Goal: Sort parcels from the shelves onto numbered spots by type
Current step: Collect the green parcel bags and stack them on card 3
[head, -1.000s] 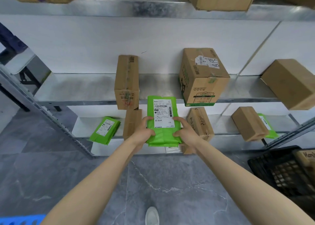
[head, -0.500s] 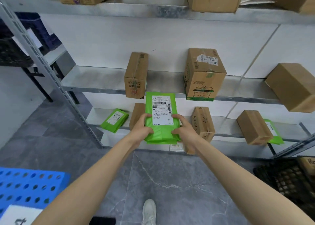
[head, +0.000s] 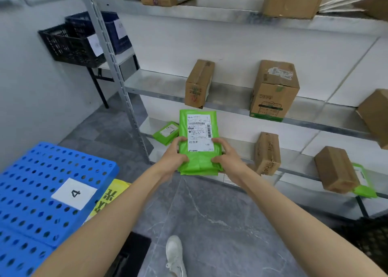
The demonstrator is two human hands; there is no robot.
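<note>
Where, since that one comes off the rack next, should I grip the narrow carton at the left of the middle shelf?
Come from the front and clasp the narrow carton by its side faces, one hand each. Its narrow taped end faces out at the front edge of the middle shelf, with bare shelf on both sides, so hands should slide alongside.

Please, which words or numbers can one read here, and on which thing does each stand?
"4": white sheet on the blue platform.
"棕色M" and "1件": label of the green parcel.
Prints on boxes, crate tags, yellow sign: too blurred to read.
</note>
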